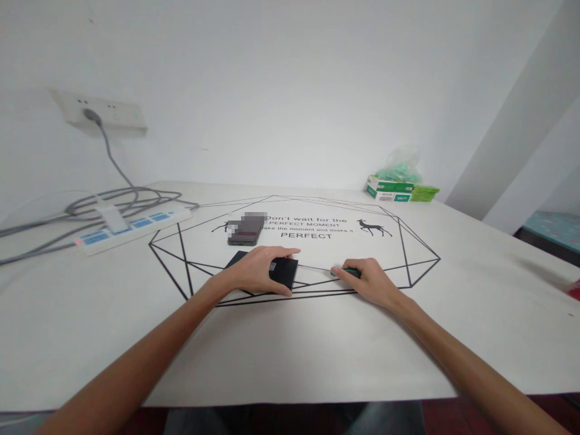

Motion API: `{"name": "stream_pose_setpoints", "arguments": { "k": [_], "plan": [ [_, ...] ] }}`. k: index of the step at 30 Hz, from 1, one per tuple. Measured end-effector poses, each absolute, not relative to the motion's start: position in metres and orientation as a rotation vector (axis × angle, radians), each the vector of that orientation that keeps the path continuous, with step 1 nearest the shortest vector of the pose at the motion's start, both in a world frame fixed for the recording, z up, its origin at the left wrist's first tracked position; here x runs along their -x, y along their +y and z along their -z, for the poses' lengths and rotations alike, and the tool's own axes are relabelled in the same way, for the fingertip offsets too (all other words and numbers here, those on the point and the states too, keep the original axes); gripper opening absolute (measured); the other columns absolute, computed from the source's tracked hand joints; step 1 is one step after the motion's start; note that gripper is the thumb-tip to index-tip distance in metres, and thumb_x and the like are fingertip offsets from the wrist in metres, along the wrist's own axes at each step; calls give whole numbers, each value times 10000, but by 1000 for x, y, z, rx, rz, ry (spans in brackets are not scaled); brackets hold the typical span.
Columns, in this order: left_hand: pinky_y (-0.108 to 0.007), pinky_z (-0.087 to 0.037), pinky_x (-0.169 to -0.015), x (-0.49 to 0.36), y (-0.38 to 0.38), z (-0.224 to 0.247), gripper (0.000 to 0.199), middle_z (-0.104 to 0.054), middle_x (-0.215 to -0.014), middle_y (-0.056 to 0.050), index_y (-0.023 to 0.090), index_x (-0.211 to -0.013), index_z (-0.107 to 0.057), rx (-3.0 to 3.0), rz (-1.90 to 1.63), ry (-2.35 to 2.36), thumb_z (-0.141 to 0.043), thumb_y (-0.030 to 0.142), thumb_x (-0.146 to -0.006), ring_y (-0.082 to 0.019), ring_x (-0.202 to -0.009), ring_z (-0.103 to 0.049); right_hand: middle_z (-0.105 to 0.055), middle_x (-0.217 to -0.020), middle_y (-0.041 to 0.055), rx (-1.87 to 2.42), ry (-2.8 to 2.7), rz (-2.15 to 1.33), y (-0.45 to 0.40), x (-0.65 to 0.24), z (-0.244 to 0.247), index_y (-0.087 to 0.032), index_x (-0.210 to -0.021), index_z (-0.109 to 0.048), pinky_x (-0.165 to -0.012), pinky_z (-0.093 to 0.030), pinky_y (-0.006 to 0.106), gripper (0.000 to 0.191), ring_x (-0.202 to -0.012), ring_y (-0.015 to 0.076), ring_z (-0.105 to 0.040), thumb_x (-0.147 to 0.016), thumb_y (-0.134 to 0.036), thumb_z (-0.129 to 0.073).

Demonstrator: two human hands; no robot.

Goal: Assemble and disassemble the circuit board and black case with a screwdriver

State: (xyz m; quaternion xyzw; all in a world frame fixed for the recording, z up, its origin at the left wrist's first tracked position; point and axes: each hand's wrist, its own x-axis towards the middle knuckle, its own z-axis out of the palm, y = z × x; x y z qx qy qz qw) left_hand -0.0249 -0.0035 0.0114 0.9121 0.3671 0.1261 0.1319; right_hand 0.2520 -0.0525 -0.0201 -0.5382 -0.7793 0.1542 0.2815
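Note:
My left hand [256,270] is closed over a flat black rectangular case [284,272], thumb along its near edge and fingers along the far one. The case lies on the table; what it is exactly I cannot make out. In my right hand [369,281] is a screwdriver [348,272] with a green and black handle. Its thin shaft points left, with the tip at or close to the right end of the case; whether they touch is unclear. Just beyond my left hand lies a dark phone [246,231], partly blurred out.
A white power strip [136,229] with a plugged-in white adapter and coiled grey cables [122,196] occupies the left. Green and white boxes [392,188] topped by a plastic bag [402,166] stand at the back right. The white table [290,350] ends close to my body.

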Motion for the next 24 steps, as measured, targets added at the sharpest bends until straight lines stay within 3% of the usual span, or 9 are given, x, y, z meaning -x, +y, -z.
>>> {"name": "stream_pose_setpoints", "arguments": {
  "k": [16,24],
  "plan": [
    [-345,-373,-1018,25,-5,-14,858,-586,-1319,-48,255,-1399,-427,-2645,-318,1037,-708,603,-667,-273,-1215,-526,-491,-537,-16,1443,-2090,-390,-54,-250,18,-179,-614,-554,-538,-296,265,450,-531,115,-387,-891,-522,-466],
    [-361,-383,-1024,26,-5,-9,815,-581,-1324,-62,252,-1378,-453,-2586,-399,992,-718,565,-674,-272,-1219,-522,-636,-681,23,1483,-2144,-260,-54,-253,18,-186,-775,-641,-578,-331,277,336,-598,143,-508,-916,-419,-445]
  ]
}}
